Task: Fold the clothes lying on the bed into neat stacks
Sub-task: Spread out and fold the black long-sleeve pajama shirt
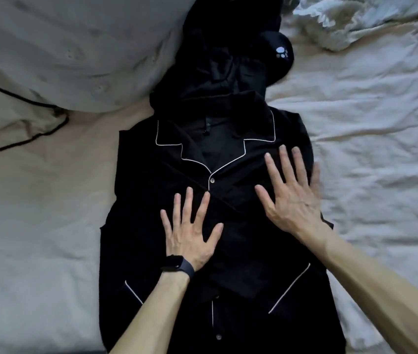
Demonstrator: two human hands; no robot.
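The whole view is taken up by a bed covered with a creased cream sheet (pixel 371 154); nothing of the room beyond it shows. At the upper left lies one plump pale pillow (pixel 75 47) with a row of buttons, and below it one cream pillowcase (pixel 11 118) edged in black piping. In the middle, flat on the sheet with its collar away from the person, lies one black pyjama shirt (pixel 141 200) trimmed in white piping, with a layer of its black cloth crossing the chest at a slant. Two piped pocket edges show on it, one low on the left (pixel 133 292) and one low on the right (pixel 289 287), and two buttons can be made out down its front. The left hand (pixel 190 233), with a black band (pixel 180 265) on its wrist, presses flat on the chest with fingers spread wide. The right hand (pixel 289 198), slightly blurred, also lies flat with fingers splayed, near the shirt's right edge; neither hand grips anything. Above the collar sits a heap of more black clothing (pixel 228 60), and touching it one round black item with a white paw print (pixel 280 53). One fluffy pale blanket (pixel 343 21) is bunched at the upper right.
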